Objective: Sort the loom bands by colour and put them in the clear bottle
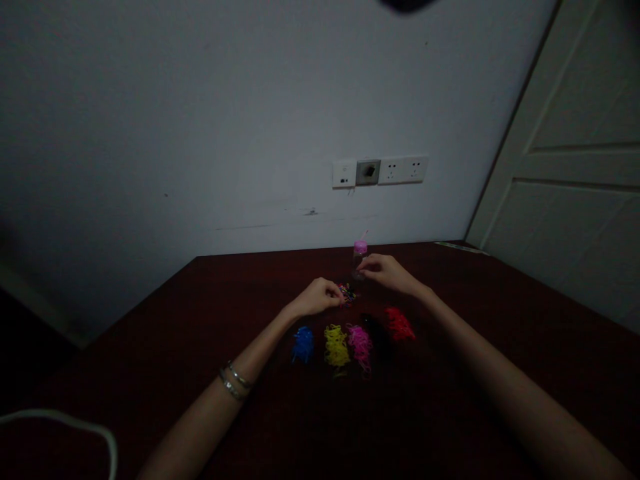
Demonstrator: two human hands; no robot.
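Observation:
My left hand (320, 297) reaches to a small heap of mixed-colour rubber bands (349, 293), its fingers curled together at the heap's left edge. What lies between those fingertips is too small to make out. My right hand (385, 272) hovers beyond the heap, thumb and fingers pinched in front of a clear bottle with a pink lid (360, 248). Whether it touches the bottle cannot be told. Nearer to me lie sorted piles of rubber bands: blue (303, 345), yellow (337, 347), pink (361, 347), black (379, 333) and red (399, 324).
The dark red table (240, 287) meets a pale wall carrying a row of sockets (403, 171). A panelled door (575, 173) stands at the right. A white cable (65, 418) curves at lower left. The scene is dim.

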